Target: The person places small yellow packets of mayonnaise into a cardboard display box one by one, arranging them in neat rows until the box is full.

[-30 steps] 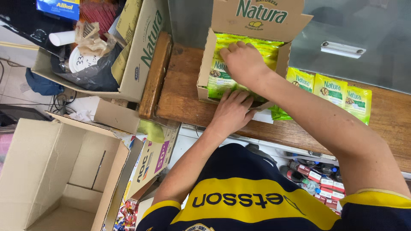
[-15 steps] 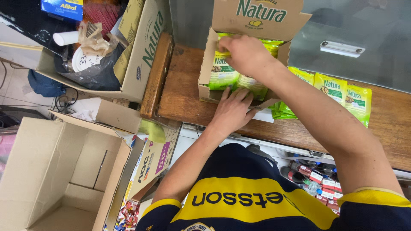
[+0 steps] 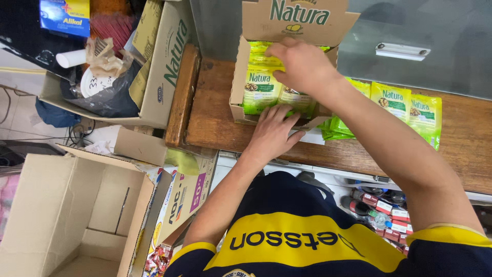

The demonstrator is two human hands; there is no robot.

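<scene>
A small shop, behind the wooden counter (image 3: 215, 128): a carton (image 3: 241, 82) of identical green packets (image 3: 259, 90) at upper centre, open cardboard boxes (image 3: 66, 215) lower left, small boxed goods (image 3: 389, 215) lower right.

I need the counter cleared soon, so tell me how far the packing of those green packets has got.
Done: several green packets stand in the small carton. In hand: the right hand reaches into it while the left hand braces its front. Left: loose packets lie on the wooden counter.
</scene>
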